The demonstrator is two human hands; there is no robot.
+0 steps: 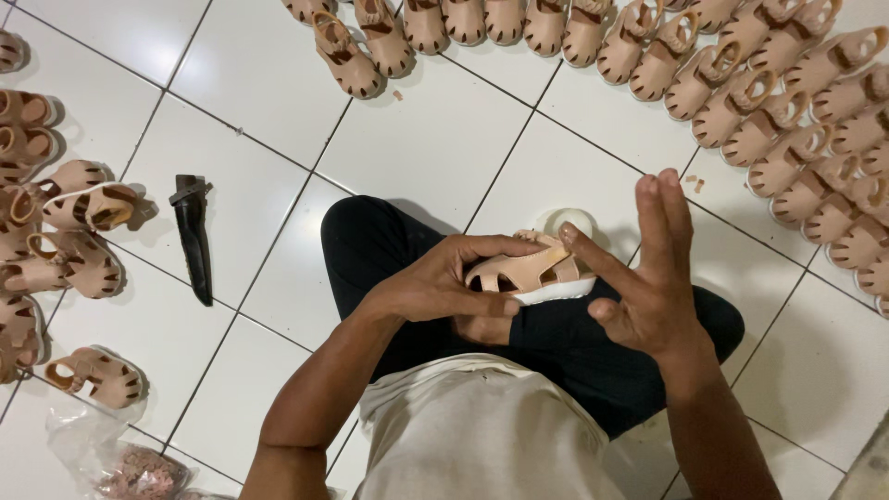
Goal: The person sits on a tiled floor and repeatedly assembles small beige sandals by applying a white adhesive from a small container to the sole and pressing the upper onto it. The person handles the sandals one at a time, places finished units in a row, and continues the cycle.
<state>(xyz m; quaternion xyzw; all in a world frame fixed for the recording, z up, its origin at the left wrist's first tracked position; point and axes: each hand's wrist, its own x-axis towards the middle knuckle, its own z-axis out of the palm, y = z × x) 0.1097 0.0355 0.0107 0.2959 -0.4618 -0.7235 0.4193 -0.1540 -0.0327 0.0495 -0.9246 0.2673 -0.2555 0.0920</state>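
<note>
Your left hand clamps a beige sandal, long axis nine to three; your right hand, fingers spread, touches its three-o'clock end.

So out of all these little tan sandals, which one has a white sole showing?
The tan cut-out sandal held in the left hand over the lap: a white sole edge shows along its bottom. The sandals lined up on the white tiled floor look tan throughout.

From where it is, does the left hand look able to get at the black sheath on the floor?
Probably not at once: the left hand grips the sandal, though bare tile lies between it and the sheath.
</note>
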